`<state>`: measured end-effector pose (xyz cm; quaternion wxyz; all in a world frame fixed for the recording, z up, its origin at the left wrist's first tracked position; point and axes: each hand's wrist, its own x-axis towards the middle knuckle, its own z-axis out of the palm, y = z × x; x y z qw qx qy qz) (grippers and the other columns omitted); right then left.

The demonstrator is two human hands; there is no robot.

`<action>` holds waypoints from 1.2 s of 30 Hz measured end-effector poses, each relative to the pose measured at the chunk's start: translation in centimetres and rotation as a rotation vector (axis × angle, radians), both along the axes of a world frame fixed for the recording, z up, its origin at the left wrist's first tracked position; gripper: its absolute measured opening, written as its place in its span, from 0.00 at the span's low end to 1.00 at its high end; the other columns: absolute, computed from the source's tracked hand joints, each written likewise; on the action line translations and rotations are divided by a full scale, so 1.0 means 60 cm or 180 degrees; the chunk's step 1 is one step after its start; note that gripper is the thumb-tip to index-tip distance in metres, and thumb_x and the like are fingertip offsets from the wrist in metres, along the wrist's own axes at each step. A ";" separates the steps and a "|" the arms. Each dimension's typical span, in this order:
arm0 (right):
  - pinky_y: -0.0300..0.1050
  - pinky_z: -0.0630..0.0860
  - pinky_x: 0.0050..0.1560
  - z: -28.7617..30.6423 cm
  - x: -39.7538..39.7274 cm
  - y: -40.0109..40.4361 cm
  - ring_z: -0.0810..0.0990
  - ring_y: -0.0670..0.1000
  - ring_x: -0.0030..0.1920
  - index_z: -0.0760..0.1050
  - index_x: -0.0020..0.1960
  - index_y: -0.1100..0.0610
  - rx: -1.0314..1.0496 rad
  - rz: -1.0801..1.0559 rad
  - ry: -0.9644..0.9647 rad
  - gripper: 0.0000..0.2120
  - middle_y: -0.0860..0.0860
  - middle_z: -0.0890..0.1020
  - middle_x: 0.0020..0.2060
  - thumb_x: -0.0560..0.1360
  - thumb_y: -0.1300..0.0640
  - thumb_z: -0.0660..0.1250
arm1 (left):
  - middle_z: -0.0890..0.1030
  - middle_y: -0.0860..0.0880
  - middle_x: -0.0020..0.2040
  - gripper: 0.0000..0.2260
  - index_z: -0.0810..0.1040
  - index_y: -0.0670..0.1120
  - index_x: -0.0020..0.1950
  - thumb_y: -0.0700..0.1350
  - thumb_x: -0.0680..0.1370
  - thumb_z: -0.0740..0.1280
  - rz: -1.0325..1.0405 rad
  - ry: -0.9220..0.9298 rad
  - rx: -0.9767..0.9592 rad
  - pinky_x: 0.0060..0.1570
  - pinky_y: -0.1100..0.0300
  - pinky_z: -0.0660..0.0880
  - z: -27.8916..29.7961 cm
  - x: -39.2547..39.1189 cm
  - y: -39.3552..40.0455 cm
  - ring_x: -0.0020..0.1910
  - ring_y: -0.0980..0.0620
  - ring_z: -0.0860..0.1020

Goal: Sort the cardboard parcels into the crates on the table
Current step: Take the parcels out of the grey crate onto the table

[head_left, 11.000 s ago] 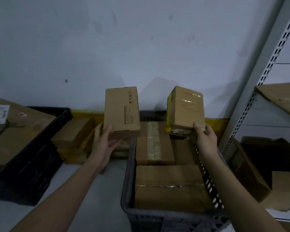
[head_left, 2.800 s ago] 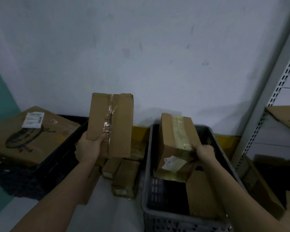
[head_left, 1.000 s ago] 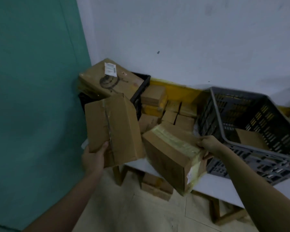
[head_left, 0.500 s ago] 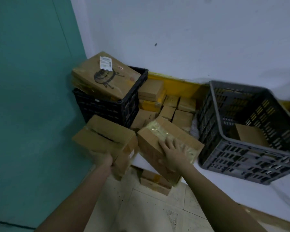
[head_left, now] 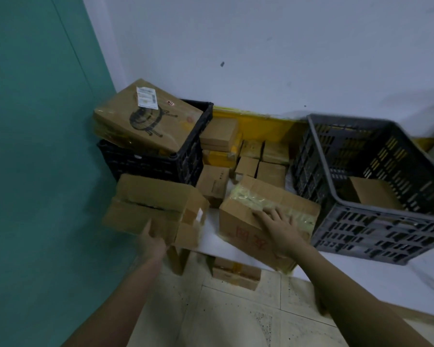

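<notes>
Left hand (head_left: 152, 242) at lower centre grips the near edge of a blurred brown cardboard parcel (head_left: 156, 209), fingers mostly hidden under it. Right hand (head_left: 280, 226) lies flat, fingers spread, on a tape-topped brown parcel with red print (head_left: 266, 216) resting at the white table (head_left: 361, 274) edge. Black slatted crate (head_left: 158, 164), upper left, holds a large tilted labelled box (head_left: 145, 118). Grey plastic crate (head_left: 376, 186) at right, cut off, holds one small box (head_left: 373, 194). Small parcels (head_left: 246, 159) sit between the crates, details murky.
</notes>
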<state>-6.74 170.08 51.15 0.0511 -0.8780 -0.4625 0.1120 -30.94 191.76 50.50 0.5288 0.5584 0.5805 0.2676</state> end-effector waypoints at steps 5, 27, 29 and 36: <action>0.72 0.47 0.74 -0.001 -0.002 0.002 0.46 0.59 0.79 0.51 0.78 0.42 0.0074 -0.0061 0.0092 0.35 0.50 0.55 0.76 0.78 0.56 0.65 | 0.73 0.46 0.68 0.24 0.67 0.50 0.76 0.37 0.81 0.63 -0.1451 0.0463 0.0000 0.59 0.50 0.77 0.013 0.040 0.002 0.54 0.51 0.77; 0.65 0.55 0.74 0.020 -0.002 0.059 0.62 0.53 0.73 0.62 0.68 0.40 -0.0074 -0.0068 0.0273 0.27 0.44 0.62 0.72 0.73 0.45 0.70 | 0.44 0.53 0.82 0.42 0.43 0.65 0.79 0.76 0.71 0.58 -0.3871 0.2398 0.1787 0.74 0.35 0.40 0.031 0.098 0.099 0.80 0.45 0.41; 0.56 0.65 0.71 0.049 0.003 0.064 0.66 0.52 0.70 0.65 0.70 0.42 -0.0096 -0.0084 0.0547 0.26 0.45 0.64 0.73 0.75 0.42 0.68 | 0.48 0.53 0.82 0.42 0.46 0.64 0.79 0.79 0.70 0.52 -0.3665 0.2181 0.2104 0.75 0.36 0.42 0.069 0.126 0.085 0.80 0.47 0.44; 0.46 0.68 0.67 0.191 0.068 0.042 0.71 0.50 0.70 0.68 0.74 0.47 0.0793 -0.0694 0.0720 0.24 0.46 0.72 0.71 0.81 0.40 0.60 | 0.61 0.53 0.79 0.32 0.57 0.59 0.79 0.71 0.78 0.47 -0.3503 0.1679 0.2532 0.74 0.43 0.56 0.184 0.268 0.029 0.77 0.47 0.58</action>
